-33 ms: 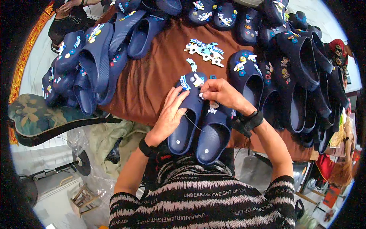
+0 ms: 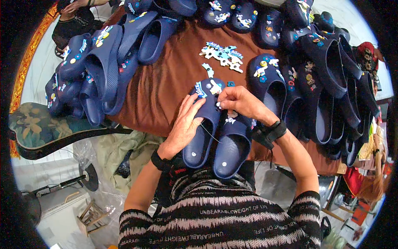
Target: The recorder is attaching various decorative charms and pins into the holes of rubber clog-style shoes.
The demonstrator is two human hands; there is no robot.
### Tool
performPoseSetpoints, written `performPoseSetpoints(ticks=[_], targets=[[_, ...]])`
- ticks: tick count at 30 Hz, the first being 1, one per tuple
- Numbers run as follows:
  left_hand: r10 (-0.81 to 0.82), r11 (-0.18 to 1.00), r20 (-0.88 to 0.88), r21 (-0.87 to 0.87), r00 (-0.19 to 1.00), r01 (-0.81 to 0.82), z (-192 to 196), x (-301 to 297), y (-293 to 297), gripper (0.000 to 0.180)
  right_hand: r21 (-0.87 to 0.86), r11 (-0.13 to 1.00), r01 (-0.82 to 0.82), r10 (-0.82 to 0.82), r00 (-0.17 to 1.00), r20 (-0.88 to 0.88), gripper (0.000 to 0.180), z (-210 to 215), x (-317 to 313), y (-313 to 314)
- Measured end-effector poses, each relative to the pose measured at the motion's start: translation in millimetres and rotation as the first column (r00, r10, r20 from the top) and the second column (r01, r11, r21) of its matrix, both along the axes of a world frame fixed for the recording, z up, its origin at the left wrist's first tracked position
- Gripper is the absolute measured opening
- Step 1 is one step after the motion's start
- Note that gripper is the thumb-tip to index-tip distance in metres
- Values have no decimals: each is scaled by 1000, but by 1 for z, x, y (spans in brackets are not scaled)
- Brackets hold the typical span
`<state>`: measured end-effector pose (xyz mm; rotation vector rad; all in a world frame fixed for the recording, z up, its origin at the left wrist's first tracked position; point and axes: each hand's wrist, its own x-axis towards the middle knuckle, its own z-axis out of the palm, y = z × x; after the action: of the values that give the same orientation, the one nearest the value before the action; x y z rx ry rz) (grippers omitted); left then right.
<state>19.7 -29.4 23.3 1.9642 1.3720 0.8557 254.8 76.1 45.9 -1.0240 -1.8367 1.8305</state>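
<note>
From my remote view, the left hand (image 2: 184, 124) lies flat, fingers spread, steadying a navy-blue foam clog (image 2: 204, 124) at the near edge of the brown-clothed desk (image 2: 166, 79), while the right hand (image 2: 240, 101) pinches closed on a small white charm (image 2: 222, 105) at the clog's toe. I judge a charm is being fitted; seating it calls for firm pressure. Its twin clog (image 2: 232, 145) lies alongside. Loose blue-and-white charms (image 2: 222, 53) wait beyond; stacked navy clogs (image 2: 103, 70) crowd both sides.
</note>
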Motion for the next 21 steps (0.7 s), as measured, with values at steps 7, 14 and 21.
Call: performPoseSetpoints(ticks=[7, 14, 21], targets=[[14, 1000, 63, -16, 998, -13, -7, -3, 0, 51, 25, 994, -108, 103, 984, 146, 7, 17, -7, -4], [19, 999, 67, -30, 998, -17, -6, -2, -1, 52, 89, 984, -156, 134, 968, 215, 11, 19, -7, -2], [13, 998, 91, -55, 996, -8, -3, -4, 0, 52, 65, 987, -146, 126, 962, 241, 19, 18, -7, 3]])
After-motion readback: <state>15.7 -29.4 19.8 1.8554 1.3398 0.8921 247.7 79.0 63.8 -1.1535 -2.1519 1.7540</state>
